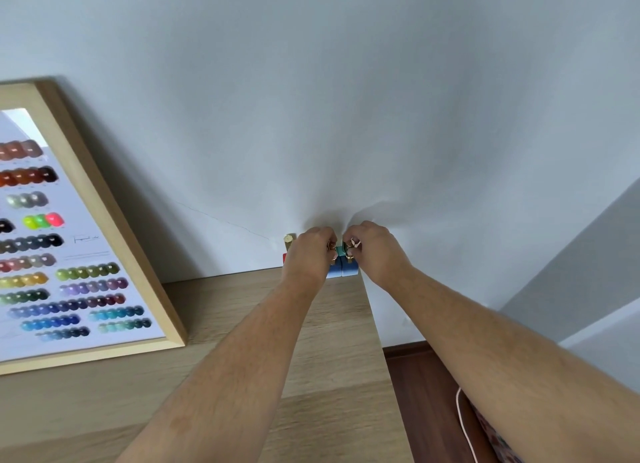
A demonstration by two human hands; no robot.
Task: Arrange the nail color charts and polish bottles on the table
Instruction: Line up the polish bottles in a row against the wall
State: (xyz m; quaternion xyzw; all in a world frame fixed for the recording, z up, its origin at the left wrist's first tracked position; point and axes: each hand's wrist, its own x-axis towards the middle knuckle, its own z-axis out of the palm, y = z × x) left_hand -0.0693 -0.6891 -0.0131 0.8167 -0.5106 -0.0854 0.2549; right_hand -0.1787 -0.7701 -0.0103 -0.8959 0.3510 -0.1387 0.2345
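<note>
Small polish bottles with gold caps stand in a row against the wall at the table's far right corner. My left hand (309, 252) pinches the cap of a light blue bottle (334, 272). My right hand (372, 249) pinches the cap of the blue bottle (349, 269) beside it. A teal bottle (341, 250) shows between my fingers. To the left, a red bottle (284, 258) with a gold cap (289, 241) peeks out behind my left hand. A framed nail color chart (69, 255) leans against the wall at the left.
The light wooden table (242, 307) ends at a right edge just past the bottles. Beyond it lie dark wooden floor (422, 393), a white cord (462, 417) and a patterned cloth at the bottom right. A white wall backs the table.
</note>
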